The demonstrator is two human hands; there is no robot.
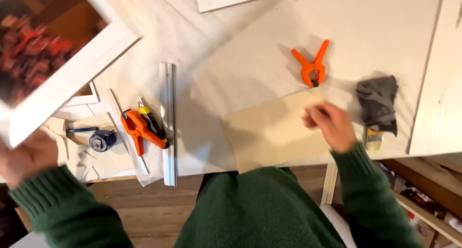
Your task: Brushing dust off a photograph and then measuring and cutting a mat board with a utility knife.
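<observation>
- Seen from above, a person in a green sweater stands at a pale work table (269, 31).
- Their left hand (26, 156) is closed on the lower corner of a white-framed picture (53, 60), which is lifted and tilted off the left side of the table.
- Judging by its broad moulding, the frame looks stiff and fairly heavy for one hand; any glazing would make it fragile. A hold on the frame rail, away from the picture face, seems safest.
- Their right hand (332, 125) rests on the right end of a thin tan board (274, 132) lying flat at the near table edge. The fingers are blurred, so I cannot tell whether they pinch it or only press.
- That board looks light, rigid and smooth, apt to slide; its edges offer the best grip.
- Just beyond the board lies an orange spring clamp (312, 65); to its right, a grey cloth (378, 101).
- Further left lie a metal ruler (168, 123), a second orange clamp (139, 130) and a tape measure (102, 140).
</observation>
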